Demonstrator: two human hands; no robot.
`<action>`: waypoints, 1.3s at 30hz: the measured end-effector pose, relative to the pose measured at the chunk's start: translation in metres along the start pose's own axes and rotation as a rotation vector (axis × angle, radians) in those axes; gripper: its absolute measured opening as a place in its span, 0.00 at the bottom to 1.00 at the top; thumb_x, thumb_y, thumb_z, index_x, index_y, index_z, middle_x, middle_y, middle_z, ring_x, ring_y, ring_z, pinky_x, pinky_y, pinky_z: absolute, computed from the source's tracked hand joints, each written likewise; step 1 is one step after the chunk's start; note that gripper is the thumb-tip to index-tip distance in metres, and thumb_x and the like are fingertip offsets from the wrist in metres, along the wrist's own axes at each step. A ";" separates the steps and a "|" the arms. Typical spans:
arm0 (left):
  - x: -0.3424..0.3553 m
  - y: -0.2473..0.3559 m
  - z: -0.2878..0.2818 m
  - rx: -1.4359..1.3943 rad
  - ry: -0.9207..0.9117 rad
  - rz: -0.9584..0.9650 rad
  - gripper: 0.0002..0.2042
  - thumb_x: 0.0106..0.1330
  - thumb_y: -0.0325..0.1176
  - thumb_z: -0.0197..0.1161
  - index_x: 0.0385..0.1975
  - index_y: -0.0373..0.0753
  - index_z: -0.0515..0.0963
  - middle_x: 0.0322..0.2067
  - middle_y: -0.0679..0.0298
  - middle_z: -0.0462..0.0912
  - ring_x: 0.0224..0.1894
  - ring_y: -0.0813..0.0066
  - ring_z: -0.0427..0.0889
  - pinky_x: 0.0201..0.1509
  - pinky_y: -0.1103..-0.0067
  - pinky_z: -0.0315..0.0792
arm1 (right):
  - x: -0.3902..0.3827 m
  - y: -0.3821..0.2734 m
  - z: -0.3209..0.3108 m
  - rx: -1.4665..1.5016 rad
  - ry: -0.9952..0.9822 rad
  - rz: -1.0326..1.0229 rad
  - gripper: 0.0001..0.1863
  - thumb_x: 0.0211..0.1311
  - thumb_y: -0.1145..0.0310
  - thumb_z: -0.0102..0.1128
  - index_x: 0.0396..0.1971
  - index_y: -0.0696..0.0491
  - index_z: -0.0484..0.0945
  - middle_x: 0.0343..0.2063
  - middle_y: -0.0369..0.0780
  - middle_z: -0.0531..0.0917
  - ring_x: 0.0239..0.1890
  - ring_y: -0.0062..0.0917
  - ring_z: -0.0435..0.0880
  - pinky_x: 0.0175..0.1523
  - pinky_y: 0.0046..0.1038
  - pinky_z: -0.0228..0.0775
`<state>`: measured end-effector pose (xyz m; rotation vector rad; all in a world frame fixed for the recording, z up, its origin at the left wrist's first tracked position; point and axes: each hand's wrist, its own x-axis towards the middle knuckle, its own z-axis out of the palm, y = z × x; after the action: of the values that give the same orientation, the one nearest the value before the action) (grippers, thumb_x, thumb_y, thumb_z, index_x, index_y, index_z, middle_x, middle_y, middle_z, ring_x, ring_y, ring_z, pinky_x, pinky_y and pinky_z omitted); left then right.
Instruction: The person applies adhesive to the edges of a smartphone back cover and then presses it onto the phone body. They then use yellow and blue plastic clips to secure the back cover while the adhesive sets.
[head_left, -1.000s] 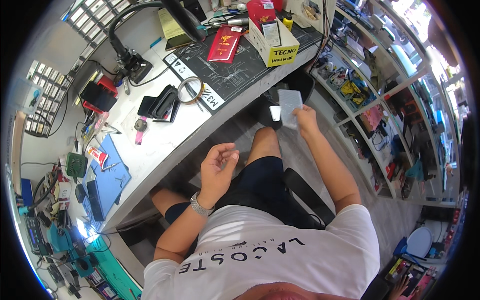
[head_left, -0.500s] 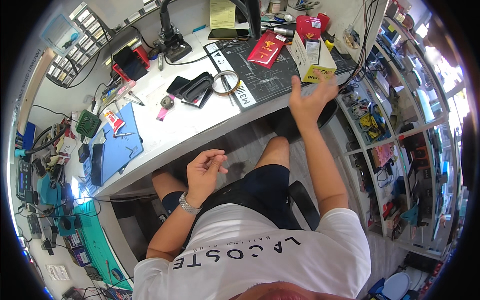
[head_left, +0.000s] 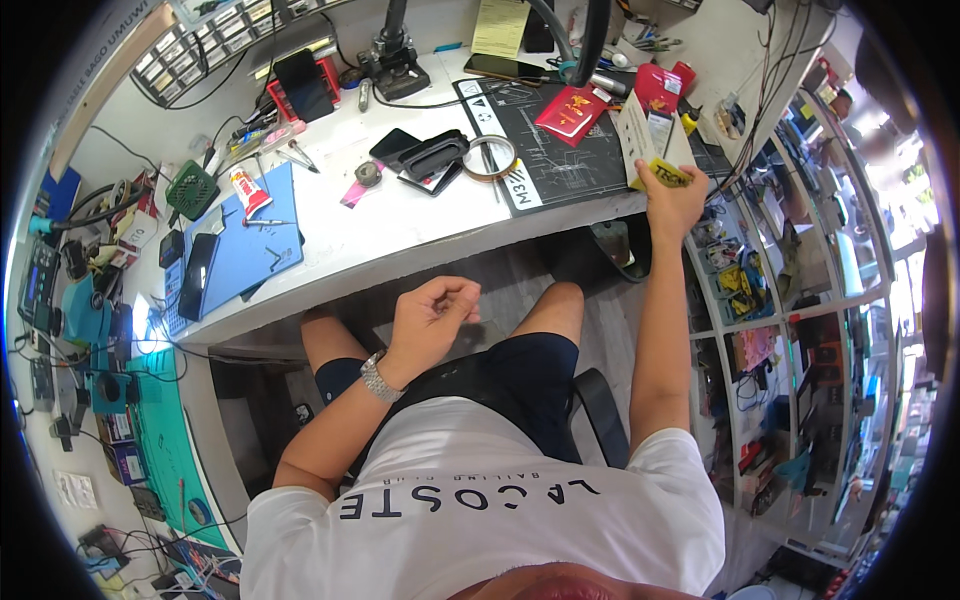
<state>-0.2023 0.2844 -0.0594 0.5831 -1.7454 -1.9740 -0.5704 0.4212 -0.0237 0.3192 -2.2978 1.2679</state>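
My right hand (head_left: 672, 208) is at the right end of the workbench, its thumb and fingers closed on the yellow near end of a small open cardboard box (head_left: 632, 140). A small printed packet or card stands inside the box. Just beyond it lies a red packet (head_left: 657, 88), and another red packet (head_left: 572, 113) rests on the black work mat (head_left: 560, 180) to the left. My left hand (head_left: 432, 318) hovers over my lap, fingers curled in, with nothing visible in it.
A tape roll (head_left: 490, 180) and black devices (head_left: 437, 155) lie mid-bench. A blue mat (head_left: 275, 215) at left carries a glue tube (head_left: 249, 192) and a dark phone (head_left: 198, 275). Hanging cables (head_left: 775, 110) and a shelf rack (head_left: 835, 310) stand close on the right.
My right hand has reached the box and closed on its near end; earlier it was open in front of it. My left hand has curled tighter and shifted slightly right. The view has shifted.
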 end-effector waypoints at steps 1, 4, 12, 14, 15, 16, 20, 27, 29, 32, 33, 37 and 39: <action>0.004 0.003 0.005 0.001 -0.027 0.025 0.11 0.75 0.32 0.64 0.48 0.29 0.81 0.38 0.63 0.85 0.38 0.80 0.85 0.46 0.79 0.83 | -0.006 -0.001 -0.009 0.001 0.025 -0.017 0.38 0.37 0.52 0.88 0.43 0.58 0.75 0.42 0.46 0.81 0.46 0.38 0.81 0.54 0.36 0.73; 0.021 0.014 0.017 0.155 -0.065 0.155 0.12 0.73 0.33 0.66 0.49 0.30 0.81 0.39 0.61 0.86 0.40 0.78 0.85 0.47 0.79 0.81 | -0.028 0.006 -0.031 0.044 0.033 -0.033 0.37 0.39 0.55 0.89 0.43 0.57 0.74 0.42 0.43 0.80 0.44 0.32 0.81 0.51 0.33 0.74; 0.200 0.033 0.079 0.759 0.029 0.700 0.18 0.66 0.40 0.69 0.48 0.31 0.81 0.44 0.47 0.84 0.50 0.50 0.83 0.57 0.65 0.76 | -0.080 0.006 -0.081 0.399 -0.095 -0.003 0.33 0.45 0.68 0.87 0.44 0.55 0.68 0.42 0.42 0.79 0.44 0.25 0.81 0.47 0.29 0.76; 0.257 0.027 0.096 0.891 0.056 0.676 0.19 0.65 0.38 0.69 0.48 0.29 0.80 0.47 0.43 0.83 0.53 0.45 0.81 0.61 0.61 0.74 | -0.087 -0.002 -0.087 0.413 -0.112 0.006 0.32 0.46 0.69 0.86 0.44 0.55 0.68 0.43 0.42 0.78 0.45 0.26 0.81 0.47 0.29 0.76; 0.280 0.025 0.106 0.948 0.058 0.655 0.19 0.65 0.37 0.69 0.48 0.28 0.80 0.48 0.42 0.83 0.54 0.44 0.81 0.61 0.61 0.74 | -0.090 -0.002 -0.091 0.426 -0.098 -0.006 0.32 0.45 0.69 0.86 0.43 0.54 0.68 0.44 0.43 0.79 0.46 0.26 0.81 0.48 0.29 0.76; 0.300 0.023 0.113 1.009 0.061 0.634 0.20 0.65 0.37 0.68 0.49 0.28 0.80 0.48 0.41 0.83 0.54 0.43 0.81 0.62 0.60 0.74 | -0.094 0.000 -0.092 0.442 -0.086 -0.016 0.32 0.45 0.69 0.86 0.43 0.54 0.69 0.44 0.43 0.79 0.46 0.26 0.81 0.49 0.29 0.76; 0.362 0.011 0.123 1.192 0.042 0.293 0.30 0.61 0.44 0.70 0.56 0.28 0.71 0.55 0.42 0.80 0.59 0.41 0.78 0.66 0.58 0.72 | -0.099 0.013 -0.095 0.309 -0.077 -0.128 0.33 0.46 0.73 0.86 0.43 0.53 0.66 0.46 0.43 0.78 0.51 0.27 0.80 0.56 0.29 0.74; 0.375 0.019 0.104 0.757 0.131 -0.055 0.19 0.64 0.38 0.64 0.50 0.33 0.81 0.45 0.50 0.87 0.52 0.55 0.85 0.51 0.68 0.80 | -0.093 0.024 -0.098 0.304 -0.070 -0.112 0.33 0.45 0.73 0.86 0.43 0.53 0.66 0.46 0.42 0.77 0.50 0.26 0.80 0.57 0.29 0.73; 0.323 0.011 0.119 -0.049 0.211 -0.084 0.08 0.68 0.30 0.59 0.38 0.36 0.84 0.34 0.56 0.86 0.38 0.63 0.85 0.42 0.72 0.79 | -0.092 0.036 -0.102 0.218 -0.061 -0.109 0.33 0.45 0.72 0.86 0.43 0.53 0.67 0.46 0.41 0.77 0.49 0.25 0.79 0.55 0.28 0.73; 0.217 0.028 0.167 -0.546 0.215 0.026 0.02 0.67 0.27 0.66 0.33 0.36 0.81 0.31 0.63 0.84 0.32 0.77 0.80 0.39 0.77 0.75 | -0.092 0.046 -0.105 0.176 -0.029 -0.121 0.33 0.45 0.70 0.88 0.43 0.53 0.68 0.44 0.39 0.76 0.47 0.24 0.78 0.54 0.26 0.72; 0.194 0.020 0.173 -0.517 0.084 0.079 0.04 0.67 0.28 0.68 0.35 0.36 0.80 0.32 0.64 0.85 0.33 0.80 0.80 0.39 0.79 0.75 | -0.093 0.042 -0.103 0.230 -0.037 -0.138 0.33 0.45 0.70 0.88 0.43 0.53 0.67 0.45 0.39 0.76 0.47 0.24 0.78 0.54 0.26 0.72; 0.147 0.030 0.206 -0.381 -0.002 0.270 0.08 0.71 0.31 0.68 0.42 0.33 0.80 0.32 0.67 0.87 0.33 0.85 0.80 0.37 0.86 0.73 | -0.100 0.031 -0.099 0.352 -0.113 -0.116 0.34 0.44 0.73 0.87 0.44 0.53 0.66 0.50 0.44 0.75 0.54 0.30 0.79 0.61 0.31 0.71; 0.148 0.029 0.204 -0.135 0.060 0.392 0.11 0.68 0.35 0.70 0.41 0.32 0.83 0.32 0.63 0.88 0.33 0.80 0.81 0.39 0.82 0.74 | -0.105 0.026 -0.100 0.363 -0.144 -0.111 0.34 0.44 0.73 0.87 0.44 0.54 0.66 0.52 0.46 0.75 0.56 0.32 0.79 0.63 0.32 0.71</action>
<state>-0.4391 0.3604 -0.0105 0.2289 -1.5375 -1.7597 -0.4615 0.5160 -0.0523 0.6721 -2.1194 1.6490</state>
